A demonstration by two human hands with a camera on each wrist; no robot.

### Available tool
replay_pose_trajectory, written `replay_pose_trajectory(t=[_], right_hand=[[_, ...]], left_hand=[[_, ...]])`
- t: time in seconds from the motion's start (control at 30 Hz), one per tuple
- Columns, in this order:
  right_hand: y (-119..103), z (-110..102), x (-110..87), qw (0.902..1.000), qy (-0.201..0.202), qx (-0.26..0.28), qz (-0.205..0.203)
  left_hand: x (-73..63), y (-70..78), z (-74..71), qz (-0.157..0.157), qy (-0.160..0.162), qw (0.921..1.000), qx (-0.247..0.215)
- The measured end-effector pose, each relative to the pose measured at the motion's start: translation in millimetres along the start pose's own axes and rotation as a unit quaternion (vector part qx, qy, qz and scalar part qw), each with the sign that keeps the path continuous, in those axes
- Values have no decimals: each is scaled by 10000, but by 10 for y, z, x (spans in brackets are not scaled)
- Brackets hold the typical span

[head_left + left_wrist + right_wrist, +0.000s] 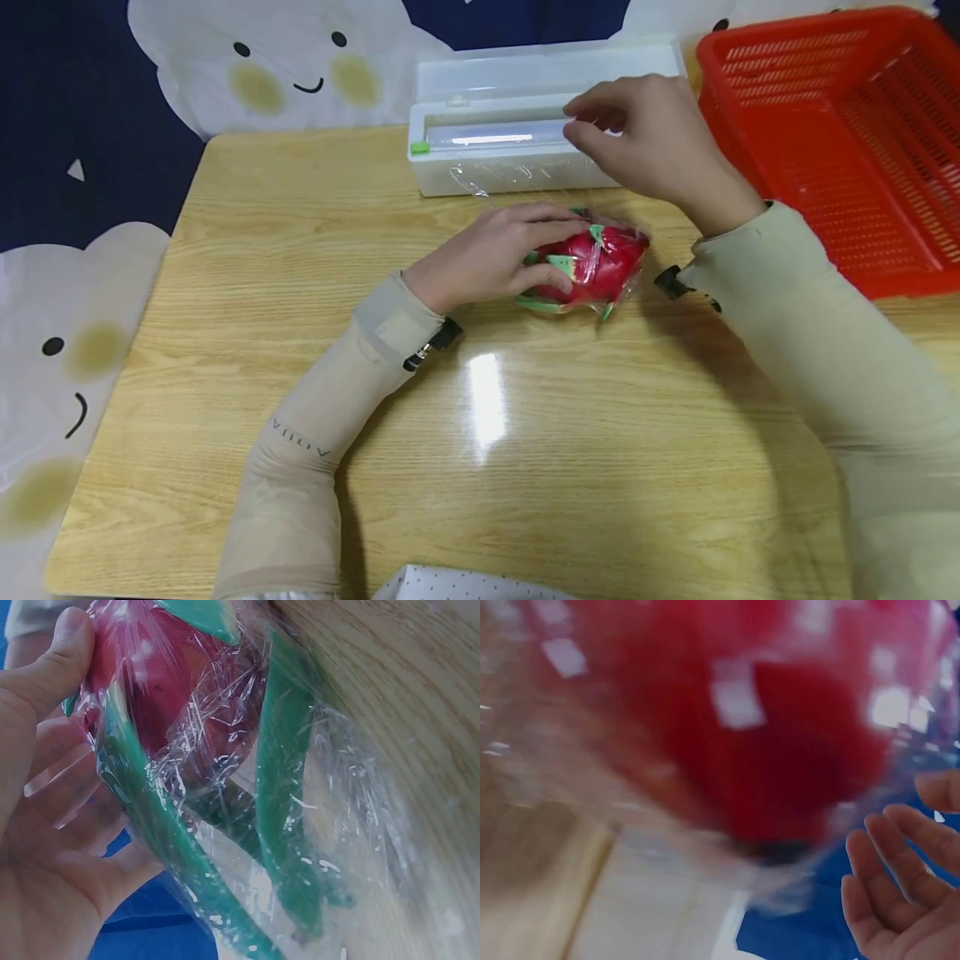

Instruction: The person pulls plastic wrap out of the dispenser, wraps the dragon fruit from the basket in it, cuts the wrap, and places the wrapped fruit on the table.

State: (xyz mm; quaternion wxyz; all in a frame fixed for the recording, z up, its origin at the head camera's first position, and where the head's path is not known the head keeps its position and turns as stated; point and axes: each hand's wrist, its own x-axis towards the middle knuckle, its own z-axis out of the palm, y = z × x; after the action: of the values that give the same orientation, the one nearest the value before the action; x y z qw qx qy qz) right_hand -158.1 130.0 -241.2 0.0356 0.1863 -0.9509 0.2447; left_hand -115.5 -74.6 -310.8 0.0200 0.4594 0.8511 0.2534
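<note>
A red dragon fruit [611, 262] with green scales lies on the wooden table, wrapped in clear cling film [367, 802]. My left hand [498, 254] grips its left side, fingers over the top and thumb along the near side. Just behind stands a white cling film box [480, 177], its lid raised and the film roll [480, 136] showing inside. My right hand [652, 142] hovers over the box's right part, fingers loosely bent. In the right wrist view the fingers [885, 892] are spread and hold nothing; the fruit there is blurred.
At the right stands a red plastic basket [817, 158], close to my right forearm. A green slider [420, 147] sits at the box's left end. The table [300, 250] extends left and toward me, and a dark blue cloth with white clouds [300, 58] lies beyond it.
</note>
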Motion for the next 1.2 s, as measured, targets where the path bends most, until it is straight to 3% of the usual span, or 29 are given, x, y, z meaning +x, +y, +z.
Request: replay_pose_trajectory(t=[0.23, 0.53, 0.77, 0.97, 1.2], right_hand=[[189, 97, -91, 9981, 118, 297, 525], [337, 214, -225, 9902, 585, 709, 1049], [468, 293, -294, 9845, 532, 669, 1529], [531, 315, -388, 9789, 970, 659, 1676], [636, 330, -403, 9822, 223, 910, 1629]], left_hand=[[6, 1, 0, 9, -16, 10000, -21], [22, 7, 9, 32, -11, 10000, 24], [-9, 10, 14, -35, -56, 10000, 72], [-8, -14, 39, 107, 66, 9999, -31], [-28, -28, 52, 38, 84, 9999, -77]])
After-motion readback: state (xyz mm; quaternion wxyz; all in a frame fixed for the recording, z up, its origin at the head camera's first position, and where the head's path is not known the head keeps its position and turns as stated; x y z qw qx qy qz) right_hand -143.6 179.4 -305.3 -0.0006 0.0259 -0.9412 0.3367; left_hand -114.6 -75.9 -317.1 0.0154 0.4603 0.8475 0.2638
